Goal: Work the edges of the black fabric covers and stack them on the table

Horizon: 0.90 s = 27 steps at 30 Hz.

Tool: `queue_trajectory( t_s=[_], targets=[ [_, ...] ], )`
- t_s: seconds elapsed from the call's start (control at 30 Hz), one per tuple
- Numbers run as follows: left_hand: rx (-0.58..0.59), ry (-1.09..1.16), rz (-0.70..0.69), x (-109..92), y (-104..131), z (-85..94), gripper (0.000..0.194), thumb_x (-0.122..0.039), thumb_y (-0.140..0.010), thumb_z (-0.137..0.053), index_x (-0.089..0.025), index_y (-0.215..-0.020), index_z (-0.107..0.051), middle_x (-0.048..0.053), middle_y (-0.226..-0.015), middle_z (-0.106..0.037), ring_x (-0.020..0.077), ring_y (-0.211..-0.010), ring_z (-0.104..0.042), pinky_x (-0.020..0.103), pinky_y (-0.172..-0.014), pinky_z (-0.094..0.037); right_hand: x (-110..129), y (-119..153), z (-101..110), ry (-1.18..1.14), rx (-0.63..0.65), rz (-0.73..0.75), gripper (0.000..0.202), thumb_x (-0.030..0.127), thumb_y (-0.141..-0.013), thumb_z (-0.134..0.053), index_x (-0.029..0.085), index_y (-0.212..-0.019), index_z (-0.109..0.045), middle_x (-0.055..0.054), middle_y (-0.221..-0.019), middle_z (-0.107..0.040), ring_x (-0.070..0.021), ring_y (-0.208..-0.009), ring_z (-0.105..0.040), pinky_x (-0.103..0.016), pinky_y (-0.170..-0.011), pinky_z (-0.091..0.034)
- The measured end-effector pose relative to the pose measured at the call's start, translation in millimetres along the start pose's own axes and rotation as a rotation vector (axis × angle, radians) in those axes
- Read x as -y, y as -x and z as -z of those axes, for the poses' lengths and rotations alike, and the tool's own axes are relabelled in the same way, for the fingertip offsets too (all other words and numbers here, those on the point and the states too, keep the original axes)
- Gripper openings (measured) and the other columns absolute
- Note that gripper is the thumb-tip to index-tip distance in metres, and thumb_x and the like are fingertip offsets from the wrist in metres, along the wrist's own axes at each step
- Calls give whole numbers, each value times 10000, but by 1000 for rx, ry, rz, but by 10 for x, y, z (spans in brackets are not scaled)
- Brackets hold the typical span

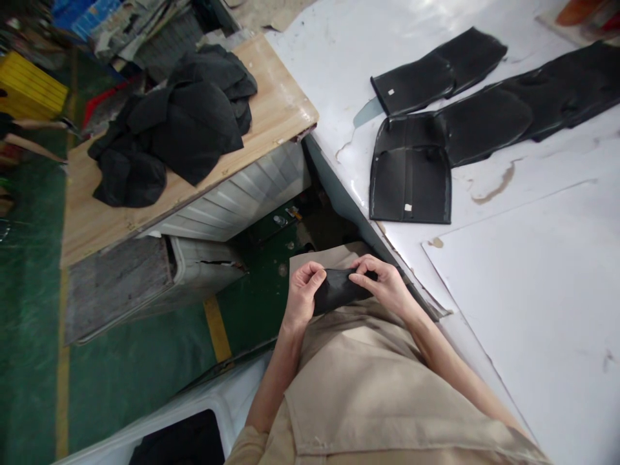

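A piece of black fabric (341, 290) is held in front of my waist, its top edge pinched between both hands. My left hand (305, 289) grips the left end of that edge, thumb on top. My right hand (380, 279) pinches the same edge a little further right, with thumb and forefinger together. The lower part of the fabric rests against my beige apron (358, 374). On the white table to the right lie a black pouch-like piece (429, 184) with a small white tag and rows of overlapping black pieces (489, 119).
A white table (547, 278) runs along my right side. Ahead to the left, a wooden board (271, 84) bears a heap of black fabric (194, 123). A white bin (252, 400) with dark material stands at lower left. Another person's arm (39, 126) shows at far left.
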<state>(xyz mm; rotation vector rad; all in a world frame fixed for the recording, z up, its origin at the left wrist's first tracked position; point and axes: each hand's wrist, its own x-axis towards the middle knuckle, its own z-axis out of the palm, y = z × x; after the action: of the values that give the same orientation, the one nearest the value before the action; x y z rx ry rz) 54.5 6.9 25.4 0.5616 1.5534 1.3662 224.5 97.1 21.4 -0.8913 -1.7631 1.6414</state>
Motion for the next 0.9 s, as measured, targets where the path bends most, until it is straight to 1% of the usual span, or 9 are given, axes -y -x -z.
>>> queue_trajectory(
  t_s=[0.17, 0.37, 0.43, 0.5, 0.6, 0.7, 0.77, 0.9],
  targets=[
    [10, -43, -29, -43, -9, 11, 278, -419, -778, -684, -167, -717, -582, -27, -649, -498, 95, -597, -429, 212, -564, -358, 3, 0, 16, 30, -29, 9, 216, 302, -863, -648, 201, -685, -578, -36, -898, -643, -194, -850, -607, -330, -791, -445],
    [108, -269, -39, -222, 29, 34, 245, -383, -805, -653, -159, -716, -612, -27, -638, -508, 98, -594, -433, 213, -550, -346, 27, -16, -12, 80, -25, 18, 218, 301, -881, -623, 204, -693, -569, -37, -866, -635, -193, -816, -599, -331, -755, -442],
    [107, -300, -63, -255, 26, 62, 221, -354, -805, -650, -159, -708, -615, -22, -646, -518, 105, -613, -442, 219, -569, -351, 23, -27, -11, 92, -13, 28, 232, 310, -883, -627, 205, -687, -562, -35, -864, -631, -190, -815, -597, -328, -756, -440],
    [51, -258, -98, -260, 4, 111, 206, -324, -815, -628, -160, -691, -604, -19, -652, -515, 109, -630, -442, 223, -587, -353, 13, -33, 20, 107, -10, 41, 241, 331, -864, -656, 204, -681, -563, -39, -886, -630, -195, -833, -596, -327, -762, -441],
    [-22, -148, -116, -233, -45, 199, 216, -295, -818, -607, -164, -654, -554, -26, -644, -467, 102, -614, -398, 222, -587, -336, -4, -27, 115, 98, 0, 47, 227, 355, -821, -704, 202, -703, -585, -56, -984, -624, -210, -905, -597, -337, -811, -451],
    [-7, -145, -114, -196, -76, 256, 250, -293, -805, -611, -165, -620, -504, -28, -648, -438, 102, -614, -370, 220, -590, -325, -13, -9, 197, 0, 18, 36, 220, 364, -820, -702, 197, -728, -592, -68, -1039, -614, -220, -979, -594, -355, -876, -447],
    [4, -154, -108, -172, -80, 269, 271, -300, -811, -605, -165, -612, -480, -28, -649, -425, 105, -622, -362, 220, -596, -323, -20, 3, 215, -69, 5, 19, 220, 367, -826, -694, 195, -739, -590, -71, -1047, -611, -223, -1009, -586, -358, -893, -441],
    [17, -139, -96, -130, -74, 277, 268, -304, -840, -590, -169, -640, -474, -31, -648, -402, 106, -624, -341, 222, -598, -314, -49, 17, 180, -140, -52, -29, 207, 363, -834, -681, 197, -765, -579, -67, -1054, -609, -217, -994, -579, -339, -857, -446]
  ],
)
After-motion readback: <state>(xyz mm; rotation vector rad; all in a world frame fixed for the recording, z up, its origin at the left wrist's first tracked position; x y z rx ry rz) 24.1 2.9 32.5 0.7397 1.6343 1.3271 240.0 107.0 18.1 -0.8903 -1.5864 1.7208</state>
